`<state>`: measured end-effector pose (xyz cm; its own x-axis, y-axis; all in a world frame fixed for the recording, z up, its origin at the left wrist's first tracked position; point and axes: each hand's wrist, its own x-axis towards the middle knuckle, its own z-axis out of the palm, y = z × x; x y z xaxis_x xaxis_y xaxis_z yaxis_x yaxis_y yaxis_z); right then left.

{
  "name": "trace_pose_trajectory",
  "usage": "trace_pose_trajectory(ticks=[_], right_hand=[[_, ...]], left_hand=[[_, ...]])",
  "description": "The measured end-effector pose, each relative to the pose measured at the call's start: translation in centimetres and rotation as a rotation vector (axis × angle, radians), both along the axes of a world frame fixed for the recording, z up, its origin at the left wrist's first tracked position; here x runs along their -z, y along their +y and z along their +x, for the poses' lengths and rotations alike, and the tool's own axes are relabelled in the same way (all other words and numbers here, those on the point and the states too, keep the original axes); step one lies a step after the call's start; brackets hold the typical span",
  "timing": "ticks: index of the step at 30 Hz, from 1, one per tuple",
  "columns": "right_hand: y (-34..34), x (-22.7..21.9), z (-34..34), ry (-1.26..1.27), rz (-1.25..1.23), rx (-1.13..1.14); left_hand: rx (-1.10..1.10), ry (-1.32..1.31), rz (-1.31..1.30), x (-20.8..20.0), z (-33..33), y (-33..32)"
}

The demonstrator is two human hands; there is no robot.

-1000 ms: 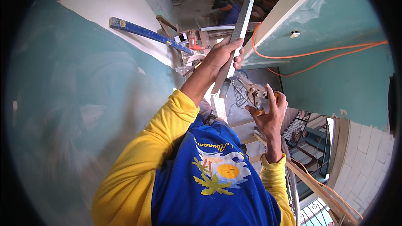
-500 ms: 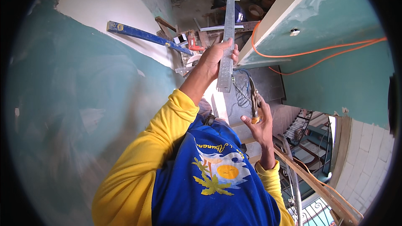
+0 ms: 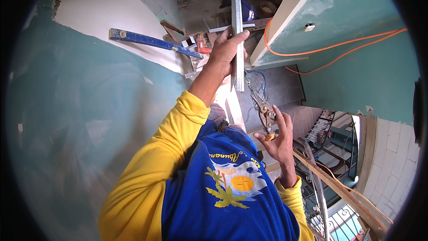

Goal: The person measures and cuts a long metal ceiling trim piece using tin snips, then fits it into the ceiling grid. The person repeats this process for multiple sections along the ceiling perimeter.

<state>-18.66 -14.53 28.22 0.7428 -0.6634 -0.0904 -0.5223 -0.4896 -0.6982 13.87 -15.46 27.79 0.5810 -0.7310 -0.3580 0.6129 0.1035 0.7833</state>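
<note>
Head view, looking down past the person's blue-and-yellow shirt (image 3: 223, 183). The left hand (image 3: 225, 49), on a raised yellow-sleeved arm, is closed around a long galvanised metal channel strip (image 3: 236, 22): the fingers (image 3: 236, 40) curl over its left flange and the thumb side lies behind. The strip runs nearly vertical in the picture; most of its length extends upward beyond the hand toward the top edge, and a short stub projects below the fist, ending just above the tool held in the other hand. The right hand (image 3: 278, 140) holds a pair of tin snips (image 3: 263, 109) by the handles, palm toward the camera, fingers partly spread rather than squeezed tight; the blades point up toward the lower end of the strip, near it but apart from it. Whether the blades are parted cannot be told.

Surroundings: a green-painted wall (image 3: 80, 120) at left with a bare white patch; a blue spirit level (image 3: 151, 42) lying beyond the hand; an orange cable (image 3: 339, 47) looping across the green wall at right; a stair railing (image 3: 325, 125) lower right.
</note>
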Motion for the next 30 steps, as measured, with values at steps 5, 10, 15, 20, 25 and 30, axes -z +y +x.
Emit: trace_pose_trajectory(ticks=[5,10,15,20,25,30], right_hand=[[-0.7,-0.1,0.4,-0.021,-0.533,0.077],[-1.4,-0.1,0.7,-0.062,-0.647,0.067],[-1.2,0.1,1.0,-0.062,-0.676,0.057],[-0.8,0.2,1.1,-0.045,-0.580,0.048],[0.4,0.5,1.0,-0.033,-0.338,0.070],[0.3,-0.3,1.2,0.001,-0.457,0.027]], left_hand=[[-0.010,-0.035,0.066,-1.4,-0.3,0.0],[-0.063,-0.002,0.049,-1.1,-0.3,0.1],[-0.030,-0.003,0.063,-1.3,-0.3,0.9],[-0.013,-0.015,0.037,-1.2,-0.2,1.4],[-0.027,-0.037,-0.002,-1.7,0.0,1.4],[-0.019,-0.010,-0.028,-2.4,0.1,1.4]])
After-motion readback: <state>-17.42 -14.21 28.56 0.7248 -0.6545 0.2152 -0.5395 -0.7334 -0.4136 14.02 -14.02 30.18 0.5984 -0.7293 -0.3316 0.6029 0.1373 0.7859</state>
